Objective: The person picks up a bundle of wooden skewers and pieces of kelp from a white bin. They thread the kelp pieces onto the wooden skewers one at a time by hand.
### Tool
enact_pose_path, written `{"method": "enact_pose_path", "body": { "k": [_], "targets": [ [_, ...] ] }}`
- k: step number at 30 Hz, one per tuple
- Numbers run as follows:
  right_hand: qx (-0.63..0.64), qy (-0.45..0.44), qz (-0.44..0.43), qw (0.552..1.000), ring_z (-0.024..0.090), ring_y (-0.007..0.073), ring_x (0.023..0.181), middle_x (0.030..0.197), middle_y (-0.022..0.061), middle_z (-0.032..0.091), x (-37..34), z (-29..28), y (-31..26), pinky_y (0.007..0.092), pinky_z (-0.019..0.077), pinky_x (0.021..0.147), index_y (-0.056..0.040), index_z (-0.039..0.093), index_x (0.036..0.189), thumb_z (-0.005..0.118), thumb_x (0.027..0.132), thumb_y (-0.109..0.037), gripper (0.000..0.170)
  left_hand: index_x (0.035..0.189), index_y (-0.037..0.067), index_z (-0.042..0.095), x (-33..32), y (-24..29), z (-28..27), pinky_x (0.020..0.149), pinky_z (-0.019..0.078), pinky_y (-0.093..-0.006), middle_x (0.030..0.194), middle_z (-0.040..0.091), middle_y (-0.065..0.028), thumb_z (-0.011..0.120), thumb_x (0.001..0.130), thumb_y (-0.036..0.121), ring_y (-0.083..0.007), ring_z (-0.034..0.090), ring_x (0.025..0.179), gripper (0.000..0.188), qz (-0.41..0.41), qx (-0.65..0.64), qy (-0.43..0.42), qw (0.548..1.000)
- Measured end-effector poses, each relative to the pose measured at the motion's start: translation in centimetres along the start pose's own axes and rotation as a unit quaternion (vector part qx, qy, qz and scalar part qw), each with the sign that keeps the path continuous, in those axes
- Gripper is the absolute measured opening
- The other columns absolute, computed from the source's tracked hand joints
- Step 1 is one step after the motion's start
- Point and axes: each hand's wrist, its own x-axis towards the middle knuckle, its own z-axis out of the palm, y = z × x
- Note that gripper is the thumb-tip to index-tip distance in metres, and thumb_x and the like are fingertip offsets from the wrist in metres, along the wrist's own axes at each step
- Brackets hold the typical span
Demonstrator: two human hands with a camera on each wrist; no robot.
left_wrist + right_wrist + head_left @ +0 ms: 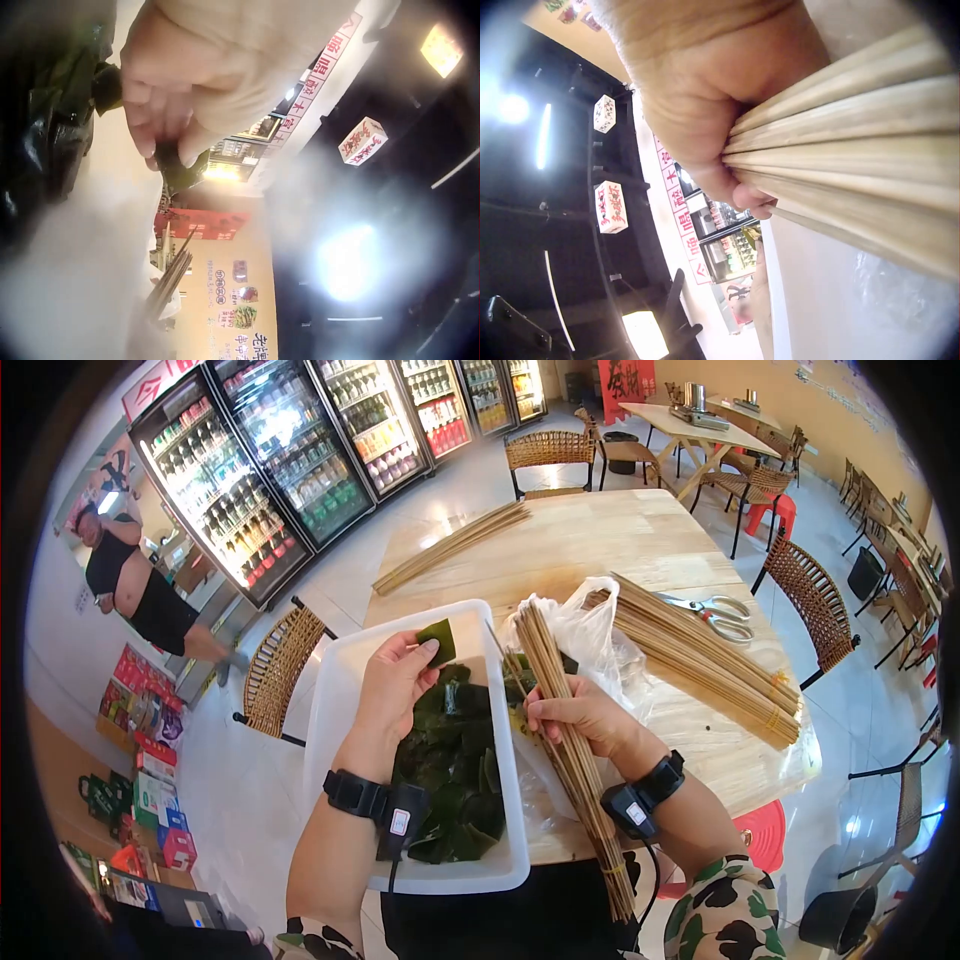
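Two grips: my left hand [388, 680] pinching a flat green square [440, 639], right hand [592, 720] round tan wooden skewers [587, 800]. I'd pinch its edge only.

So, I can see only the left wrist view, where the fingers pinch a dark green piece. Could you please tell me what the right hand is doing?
Observer: The right hand grips a bundle of thin sticks.
Operator: Thank you. Is there some cutting tool on the table?
Observer: Yes, a pair of scissors lies there, beside other stick bundles.
Operator: Understood. And is another person present in the room?
Observer: Yes, another person is at the left of the head view, near the drinks fridges.
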Motion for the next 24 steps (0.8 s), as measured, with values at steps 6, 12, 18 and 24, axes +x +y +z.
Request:
{"method": "enact_pose_path", "body": {
  "k": [6, 12, 18, 24],
  "targets": [
    [0.018, -0.021, -0.007, 1.000, 0.055, 0.0083, 0.054, 0.074, 0.0067, 0.063, 0.1, -0.3, 0.1, 0.0183, 0.0438, 0.051, -0.0026, 0.060, 0.089, 0.067, 0.082, -0.008, 0.011, 0.100, 0.010, 0.056, 1.4, 0.5, 3.7, 0.070, 0.0488, -0.0233, 0.094, 0.064, -0.0032, 0.063, 0.086, 0.009, -0.0128, 0.061, 0.082, 0.016, 0.030, -0.076, 0.022, 0.996],
    [0.013, -0.037, -0.008, 0.999, 0.055, 0.0080, 0.056, 0.076, 0.0064, 0.063, -0.1, -0.3, 0.0, 0.0184, 0.0437, 0.051, -0.0027, 0.060, 0.090, 0.066, 0.083, -0.008, 0.011, 0.104, 0.007, 0.055, 2.0, -1.2, 4.9, 0.073, 0.0477, -0.0228, 0.096, 0.063, -0.0037, 0.061, 0.086, 0.004, -0.0131, 0.061, 0.086, 0.019, 0.070, -0.124, 0.006, 0.990],
    [0.008, -0.041, 0.003, 0.999, 0.055, 0.0080, 0.056, 0.076, 0.0059, 0.063, -0.1, -0.1, 0.0, 0.0187, 0.0439, 0.051, -0.0034, 0.059, 0.090, 0.065, 0.084, -0.009, 0.010, 0.104, 0.002, 0.060, 2.9, -1.5, 3.9, 0.073, 0.0493, -0.0213, 0.094, 0.063, -0.0043, 0.063, 0.085, 0.003, -0.0101, 0.059, 0.082, 0.019, 0.059, -0.104, 0.001, 0.993],
    [0.008, -0.037, 0.018, 0.999, 0.055, 0.0079, 0.055, 0.076, 0.0056, 0.063, -0.1, 0.0, 0.0, 0.0185, 0.0441, 0.051, -0.0040, 0.059, 0.090, 0.066, 0.084, -0.010, 0.011, 0.103, 0.002, 0.062, 1.7, -0.5, 4.9, 0.074, 0.0496, -0.0220, 0.092, 0.063, -0.0029, 0.063, 0.087, 0.006, -0.0095, 0.059, 0.081, 0.017, 0.047, -0.133, 0.003, 0.990]
  ]
}}
